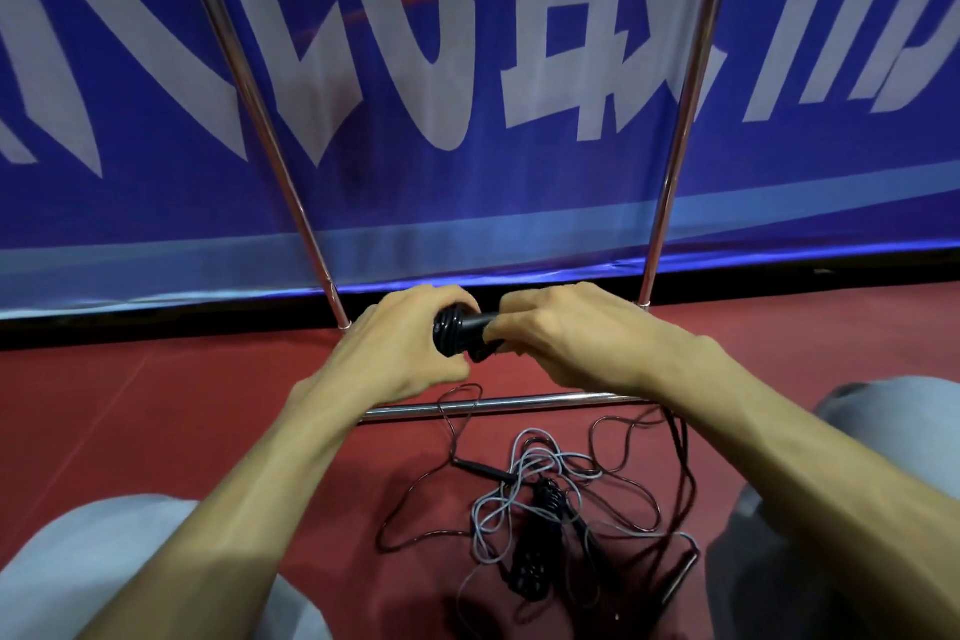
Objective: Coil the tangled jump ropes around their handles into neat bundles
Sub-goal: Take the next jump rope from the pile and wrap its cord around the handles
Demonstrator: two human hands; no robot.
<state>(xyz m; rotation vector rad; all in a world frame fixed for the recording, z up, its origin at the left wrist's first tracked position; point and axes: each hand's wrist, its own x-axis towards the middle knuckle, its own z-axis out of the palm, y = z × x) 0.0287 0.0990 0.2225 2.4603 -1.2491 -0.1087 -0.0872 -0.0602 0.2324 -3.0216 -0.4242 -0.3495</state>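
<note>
Just above a steel bar (519, 403) lying on the red floor (156, 405), a black jump rope bundle (460, 327) is held in the air between two bare hands. On the left, the left hand (400, 348) is clenched round the bundle's thick, cord-wrapped end. On the right, the right hand (561, 333) is closed on the bare handle end, its fingers (506, 327) pinching there; whether cord is also pinched cannot be told. A thin dark cord (450, 431) is seen hanging from the bundle down across the bar. Below the bar, toward the right, a tangle is spread on the floor: a grey rope (524, 457) is looped among dark ropes, with a loose black handle (678, 574) at the far right. The cord is judged light, limp and springy, likely to slip loose if tension is dropped. The rigid handles are judged the surest places to be gripped.
</note>
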